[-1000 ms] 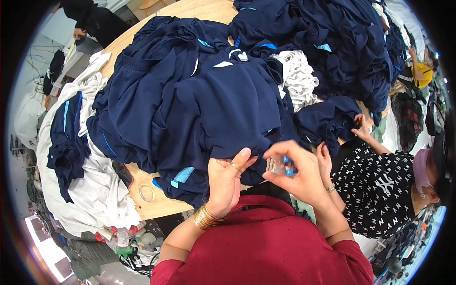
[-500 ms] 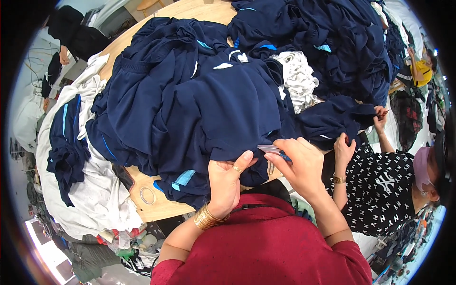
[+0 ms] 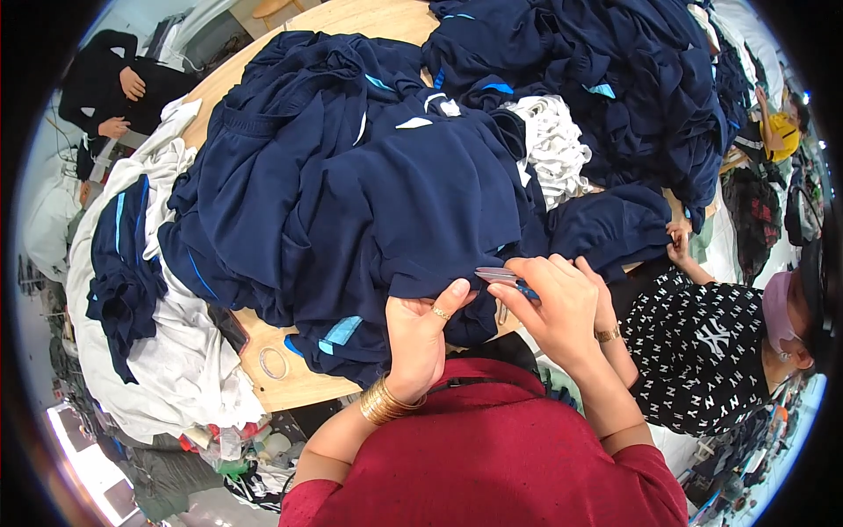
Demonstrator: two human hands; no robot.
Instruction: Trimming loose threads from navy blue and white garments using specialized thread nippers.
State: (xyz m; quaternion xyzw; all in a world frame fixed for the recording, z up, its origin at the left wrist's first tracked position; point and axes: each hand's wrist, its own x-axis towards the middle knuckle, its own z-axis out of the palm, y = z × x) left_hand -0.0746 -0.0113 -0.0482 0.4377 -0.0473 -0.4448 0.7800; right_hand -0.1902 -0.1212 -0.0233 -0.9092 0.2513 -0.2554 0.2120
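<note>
A navy garment lies bunched on the wooden table in front of me, its near edge drawn toward me. My left hand, with a ring and gold bangles, is closed on that edge between thumb and fingers. My right hand is closed round a pair of thread snips. Their metal blades point left at the cloth edge, just right of my left thumb; a bit of blue shows at the grip. Whether the blade tips touch the cloth, I cannot tell.
More navy garments are heaped at the far right, beside a white knit bundle. White cloth hangs over the left side. A thin ring lies on the wooden table. Close at my right, a co-worker handles navy cloth.
The co-worker's hands have shifted left with their navy cloth, one now partly behind my right hand. At the far left, a person in black has turned and both hands show. My hands have barely moved.
</note>
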